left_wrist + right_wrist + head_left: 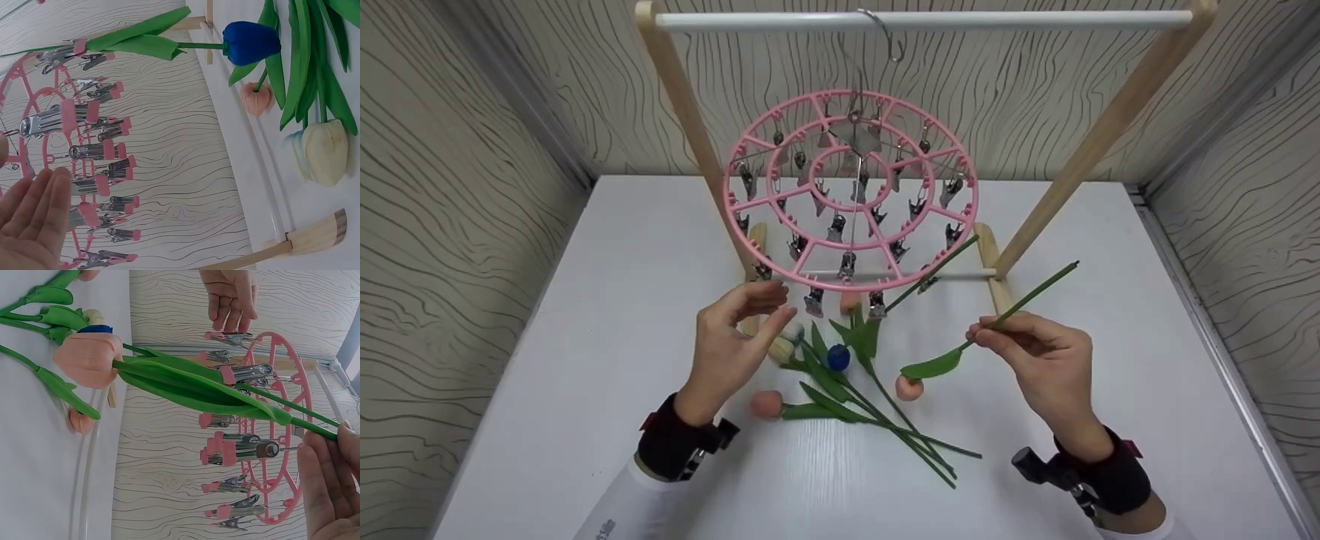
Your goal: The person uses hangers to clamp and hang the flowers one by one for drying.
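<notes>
My right hand [1039, 356] pinches the green stem of a peach artificial tulip [909, 388] between thumb and fingers, with the bloom hanging down. In the right wrist view that tulip [90, 360] shows its long green leaf. My left hand [731, 345] holds nothing; its fingers are slightly bent and the thumb stands apart. Those fingers are close to the front left edge of a pink round clip hanger [851, 285]; whether they touch a clip I cannot tell. A blue tulip [250, 44] hangs bloom-down, its stem at a metal clip [59, 56] of the hanger.
The hanger's hook hangs from a white bar [997, 21] on a wooden frame [1080, 157]. Several tulips lie on the white table [607, 300] below it, among them a peach one [766, 403] and a cream one [781, 351]. Patterned walls [495, 187] enclose the table.
</notes>
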Motion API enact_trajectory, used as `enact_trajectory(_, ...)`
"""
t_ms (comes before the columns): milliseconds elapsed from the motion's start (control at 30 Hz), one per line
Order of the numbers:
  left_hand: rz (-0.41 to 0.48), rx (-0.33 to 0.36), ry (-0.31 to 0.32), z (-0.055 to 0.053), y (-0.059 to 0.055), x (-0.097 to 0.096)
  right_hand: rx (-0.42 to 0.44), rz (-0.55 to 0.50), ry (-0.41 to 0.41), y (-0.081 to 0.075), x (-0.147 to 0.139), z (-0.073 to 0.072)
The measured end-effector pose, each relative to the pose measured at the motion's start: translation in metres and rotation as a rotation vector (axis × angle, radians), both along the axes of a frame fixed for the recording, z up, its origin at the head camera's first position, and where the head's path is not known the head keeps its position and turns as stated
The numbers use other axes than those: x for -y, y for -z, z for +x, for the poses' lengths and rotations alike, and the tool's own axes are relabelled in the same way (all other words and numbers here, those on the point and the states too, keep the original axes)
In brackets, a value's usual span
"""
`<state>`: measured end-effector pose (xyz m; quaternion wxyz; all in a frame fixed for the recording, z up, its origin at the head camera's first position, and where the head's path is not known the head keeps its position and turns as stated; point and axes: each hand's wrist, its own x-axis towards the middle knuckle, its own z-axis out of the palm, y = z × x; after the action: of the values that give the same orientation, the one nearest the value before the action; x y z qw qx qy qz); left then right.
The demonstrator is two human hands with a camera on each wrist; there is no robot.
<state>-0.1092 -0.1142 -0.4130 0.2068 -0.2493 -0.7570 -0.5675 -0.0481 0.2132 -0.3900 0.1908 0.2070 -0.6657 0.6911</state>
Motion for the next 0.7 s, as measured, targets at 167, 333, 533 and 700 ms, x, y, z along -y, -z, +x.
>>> enact_trajectory(167, -0.044, 0.031, 0.11, -0.009, 0.01, -0.005, -0.013, -0.014, -0.024, 0.002, 0.002, 0.001)
enact_trajectory(333, -0.046, 0.067, 0.174, -0.01, 0.002, -0.013, -0.026, -0.025, -0.039, 0.003, 0.002, 0.002)
enact_trajectory(533, -0.043, 0.118, 0.189, -0.004, -0.02, -0.018, -0.029, -0.035, -0.048, 0.005, 0.001, 0.002)
enact_trajectory(700, -0.069, 0.131, 0.179, -0.005, -0.024, -0.02, -0.034, -0.038, -0.063, 0.005, 0.003, 0.003)
